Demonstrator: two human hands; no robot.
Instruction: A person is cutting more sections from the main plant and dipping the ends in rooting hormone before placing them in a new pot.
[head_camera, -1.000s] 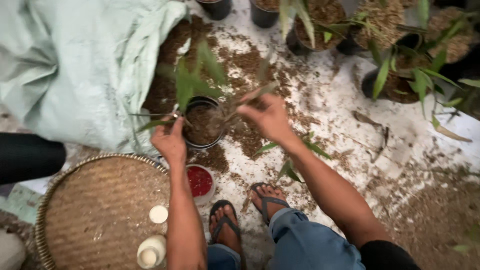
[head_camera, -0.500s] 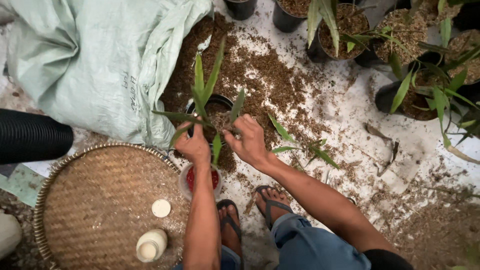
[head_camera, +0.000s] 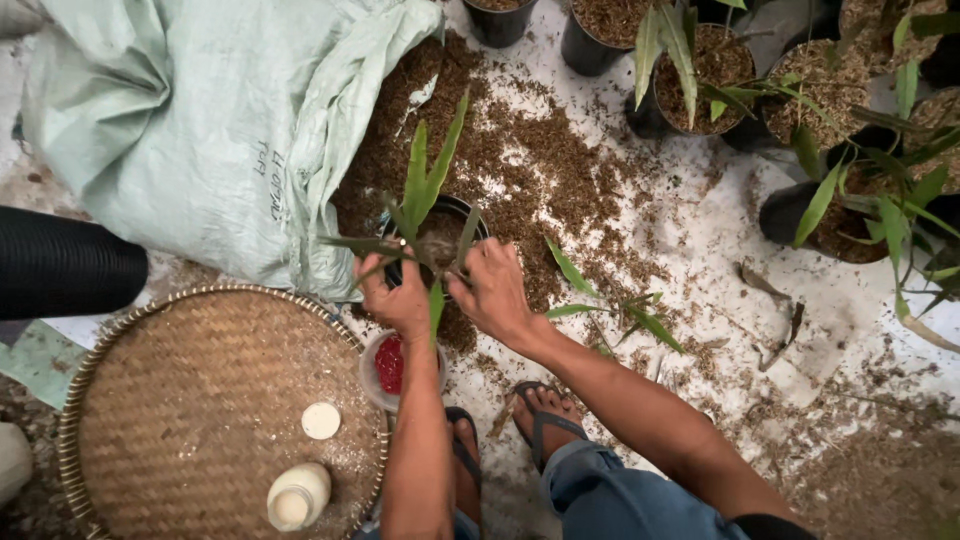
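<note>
Currently the potting step is in hand: a green-leaved seedling (head_camera: 425, 190) stands upright in a small black pot (head_camera: 440, 240) on the white ground sheet (head_camera: 700, 240), amid spilled brown potting mix (head_camera: 540, 150). The left hand (head_camera: 398, 300) sits at the pot's near rim, fingers curled around the lower stem and leaf bases. The right hand (head_camera: 495, 290) rests just beside it on the pot's right rim, fingers bent down into the mix; whether they grip anything cannot be told. A pale green sack (head_camera: 200, 130) lies open behind the pot. Near the left wrist stands a clear cup of red material (head_camera: 390, 365), touching a woven tray (head_camera: 190, 400) that bears a white bottle (head_camera: 298, 497) and a round lid (head_camera: 321, 420). Judged from this, the plant seems seated but unfirmed; the next move calls for holding the stem vertical while mix is pressed evenly around it.
</note>
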